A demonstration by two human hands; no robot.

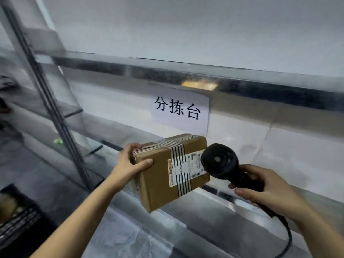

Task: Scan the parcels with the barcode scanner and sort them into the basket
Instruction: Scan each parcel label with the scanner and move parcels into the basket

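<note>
From my remote seat, the parcel [163, 181] is a brown cardboard box held in the air just below the middle of the view, clear of the desk [283, 146] and tilted so that one corner points down. Bands of black-and-white striped tape cross its top and front, and a white shipping label [186, 167] sits on the face turned towards me. At the parcel's 9 o'clock the left hand [130, 162] grips its upper left corner, thumb on the front face and fingers curled over the top edge. At the parcel's 3 o'clock the black barcode scanner [220, 162] has its round head turned towards the label and overlapping the label's right edge. I cannot tell whether it touches the box. The right hand [264, 185] is wrapped round the scanner's handle, and a black cable [287, 235] trails from the handle towards 5 o'clock and out of the frame. At the parcel's 12 o'clock a white paper sign [181, 112] with three black printed characters lies on the pale desk. Out at 10 o'clock stands the slanted upright of a metal rack [37, 71]. At 8 o'clock, in the corner of the view, sits a black slatted basket [22, 220], too blurred for me to make out its contents
</note>
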